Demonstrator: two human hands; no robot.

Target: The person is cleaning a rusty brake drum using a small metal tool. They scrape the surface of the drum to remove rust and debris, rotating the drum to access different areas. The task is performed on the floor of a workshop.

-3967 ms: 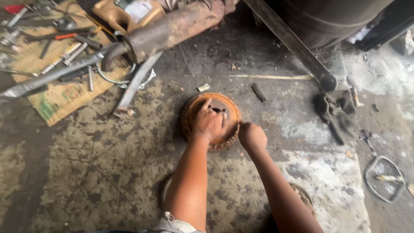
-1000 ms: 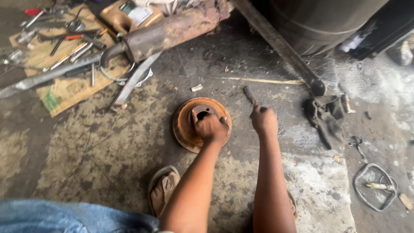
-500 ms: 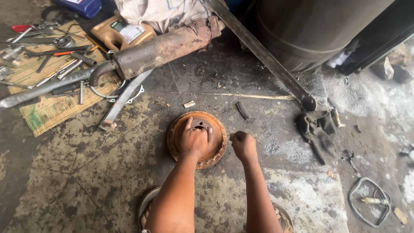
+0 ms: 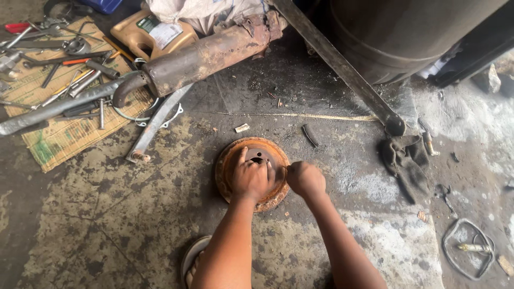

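A rusty round brake drum (image 4: 227, 160) lies flat on the stained concrete floor. My left hand (image 4: 250, 179) presses down on top of it, fingers spread, with fingertips at its centre hole. My right hand (image 4: 305, 179) is a closed fist against the drum's right rim, touching the left hand's fingers. Nothing shows sticking out of the fist. Both forearms reach in from the bottom edge.
A short dark rod (image 4: 309, 135) lies just beyond the drum. A rusty exhaust pipe (image 4: 209, 53), a flat metal strip (image 4: 158, 123) and a mat of hand tools (image 4: 59, 134) lie to the left. A slanted steel bar (image 4: 342, 69), dark barrel (image 4: 407, 32), black rag (image 4: 404, 160) and wire loop (image 4: 466, 249) are at the right. My sandalled foot (image 4: 191, 262) is near.
My right fist was raised beside the drum a second ago and has come down against its right rim. The left hand has stayed on the drum.
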